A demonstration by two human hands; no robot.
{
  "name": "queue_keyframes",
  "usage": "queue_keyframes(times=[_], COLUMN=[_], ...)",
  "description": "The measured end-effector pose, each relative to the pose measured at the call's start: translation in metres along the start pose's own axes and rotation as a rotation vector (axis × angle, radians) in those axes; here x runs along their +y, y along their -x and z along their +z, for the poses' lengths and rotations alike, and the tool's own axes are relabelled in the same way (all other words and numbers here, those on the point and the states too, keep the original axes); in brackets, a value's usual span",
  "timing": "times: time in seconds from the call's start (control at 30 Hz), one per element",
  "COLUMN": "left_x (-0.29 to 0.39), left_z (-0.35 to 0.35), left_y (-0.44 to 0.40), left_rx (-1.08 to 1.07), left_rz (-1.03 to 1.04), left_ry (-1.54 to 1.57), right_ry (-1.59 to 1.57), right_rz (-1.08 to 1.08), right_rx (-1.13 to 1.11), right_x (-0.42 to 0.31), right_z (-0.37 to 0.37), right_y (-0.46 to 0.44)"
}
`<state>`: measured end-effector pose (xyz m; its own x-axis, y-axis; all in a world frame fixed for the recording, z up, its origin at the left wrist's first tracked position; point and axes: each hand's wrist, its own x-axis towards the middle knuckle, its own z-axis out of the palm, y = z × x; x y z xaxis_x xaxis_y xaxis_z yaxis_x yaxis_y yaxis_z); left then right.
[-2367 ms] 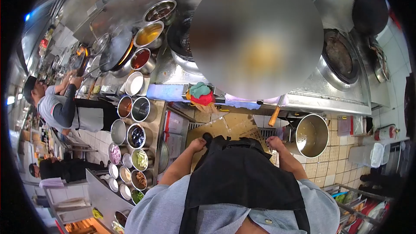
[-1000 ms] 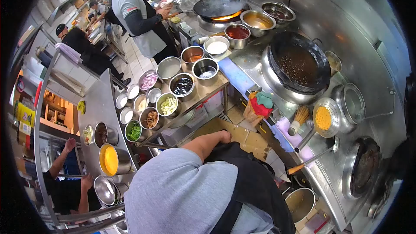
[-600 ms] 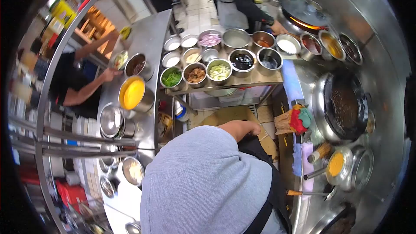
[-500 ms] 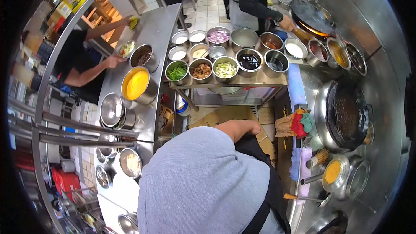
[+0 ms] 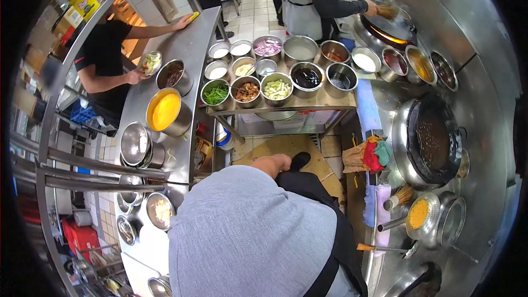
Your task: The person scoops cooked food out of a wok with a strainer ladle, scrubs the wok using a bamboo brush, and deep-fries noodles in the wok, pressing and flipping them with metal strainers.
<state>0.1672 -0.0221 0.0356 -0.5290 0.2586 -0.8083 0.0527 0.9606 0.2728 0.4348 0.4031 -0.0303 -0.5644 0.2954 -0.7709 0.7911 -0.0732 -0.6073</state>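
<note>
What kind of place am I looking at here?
Most likely a restaurant kitchen: a big black wok holds dark liquid, flame shows under a second wok, and chopped greens sit in one of many steel pots.

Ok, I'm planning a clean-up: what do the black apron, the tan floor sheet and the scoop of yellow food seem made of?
Black apron: probably woven cloth, matte, since it drapes in soft folds.
Tan floor sheet: likely cardboard, being flat, dull and brownish.
Scoop: metal, perhaps stainless steel, from its silvery shine.
</note>
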Motion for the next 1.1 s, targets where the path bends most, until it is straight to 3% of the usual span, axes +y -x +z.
queue_keyframes(times=[0.07,0.17,0.2,0.23,0.27,0.33,0.37,0.47,0.57,0.67,0.77,0.9,0.93,1.03,1.1], left_x=[0.013,0.012,0.025,0.066,0.064,0.082,0.097,0.113,0.120,0.121,0.127,0.152,0.167,0.232,0.281], left_z=[-0.009,0.013,0.001,-0.029,-0.020,-0.024,-0.025,-0.027,-0.015,-0.013,-0.011,-0.014,-0.016,-0.013,-0.012], left_y=[-0.010,-0.110,-0.114,-0.056,-0.082,-0.089,-0.086,-0.075,-0.074,-0.077,-0.089,-0.081,-0.074,-0.036,0.000], left_rx=[-0.022,0.124,0.099,0.110,0.171,0.100,0.068,0.051,-0.029,-0.083,-0.138,-0.197,-0.207,-0.269,-0.420], left_rz=[0.080,0.648,0.865,0.703,0.767,0.728,0.774,0.563,0.473,0.535,0.555,0.487,0.619,0.661,0.705], left_ry=[-0.087,-0.424,-0.679,-0.612,-0.451,-0.366,-0.416,-0.251,-0.322,-0.343,-0.317,-0.335,-0.395,-0.144,0.148], right_ry=[-0.008,0.006,0.063,0.104,0.054,-0.263,-0.321,-0.342,-0.656,-0.379,-0.508,-0.621,-0.632,-0.648,-0.267], right_rz=[-0.016,-0.100,-0.157,-0.207,-0.173,0.047,0.057,0.057,-0.057,0.166,0.158,0.133,0.136,0.193,-0.098], right_rx=[0.003,0.055,0.062,0.078,0.098,0.131,0.177,0.250,0.183,0.332,0.325,0.371,0.377,0.424,0.442], right_x=[0.008,0.031,0.034,0.039,0.039,0.051,0.051,0.050,0.060,0.060,0.111,0.088,0.087,0.087,0.130], right_z=[-0.004,-0.003,-0.001,0.002,0.007,0.014,0.017,0.035,0.045,0.060,0.075,0.079,0.080,0.080,0.085], right_y=[0.004,0.028,0.031,0.035,0.043,0.045,0.052,0.067,0.076,0.082,0.055,0.089,0.090,0.097,0.079])
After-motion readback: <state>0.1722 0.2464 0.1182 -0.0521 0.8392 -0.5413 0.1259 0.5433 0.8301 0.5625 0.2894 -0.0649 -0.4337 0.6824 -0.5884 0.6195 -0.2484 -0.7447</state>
